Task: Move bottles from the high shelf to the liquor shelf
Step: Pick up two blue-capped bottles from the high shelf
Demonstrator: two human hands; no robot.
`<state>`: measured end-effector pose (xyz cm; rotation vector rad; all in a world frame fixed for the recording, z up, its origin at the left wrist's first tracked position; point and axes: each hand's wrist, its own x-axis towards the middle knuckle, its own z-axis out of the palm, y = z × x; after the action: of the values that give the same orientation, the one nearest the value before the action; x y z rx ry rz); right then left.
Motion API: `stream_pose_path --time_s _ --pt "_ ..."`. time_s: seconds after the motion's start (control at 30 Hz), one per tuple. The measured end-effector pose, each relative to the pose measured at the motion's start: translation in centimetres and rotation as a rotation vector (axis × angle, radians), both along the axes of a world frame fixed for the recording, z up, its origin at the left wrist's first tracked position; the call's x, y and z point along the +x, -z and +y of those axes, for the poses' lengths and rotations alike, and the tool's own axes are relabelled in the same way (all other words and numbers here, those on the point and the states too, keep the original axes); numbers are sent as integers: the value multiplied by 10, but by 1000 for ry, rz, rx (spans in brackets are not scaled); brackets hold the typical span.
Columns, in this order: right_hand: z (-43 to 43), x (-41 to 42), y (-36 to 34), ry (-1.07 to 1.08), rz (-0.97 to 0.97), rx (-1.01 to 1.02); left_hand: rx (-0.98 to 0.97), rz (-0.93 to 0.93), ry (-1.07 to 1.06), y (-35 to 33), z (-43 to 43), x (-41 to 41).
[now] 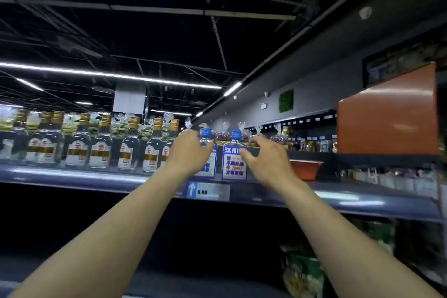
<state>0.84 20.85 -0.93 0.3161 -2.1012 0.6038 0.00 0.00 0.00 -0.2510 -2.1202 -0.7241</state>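
Head view: both arms raised to the high shelf point(72, 178), left hand point(191, 150) and right hand point(266, 159) each half-open, fingers curled beside but not yet closed on two blue-capped bottles point(234, 162), probably to lift both together.

A black open ceiling with bare metal rails point(154, 8) carries long white strip lights point(108, 75). A dark grey wall point(321, 84) runs right, bearing a small green square panel point(286, 100).
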Motion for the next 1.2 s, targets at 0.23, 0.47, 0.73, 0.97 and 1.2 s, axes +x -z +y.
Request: stream_pose_path --time_s 0.23,0.47,0.73,0.97,1.2 --pt "-22 -59 -6 -138 -62 -94 158 -60 -103 -4 5 -46" --pt "-26 -72 -12 -332 -162 -383 381 -117 173 -6 -3 -52" --pt "-26 -23 -23 -318 -55 -460 304 72 158 -23 10 -5" --pt "-7 93 -12 -304 -47 -490 335 23 335 -7 29 103" --pt "18 210 91 -225 -145 -470 335 -150 366 104 53 202"
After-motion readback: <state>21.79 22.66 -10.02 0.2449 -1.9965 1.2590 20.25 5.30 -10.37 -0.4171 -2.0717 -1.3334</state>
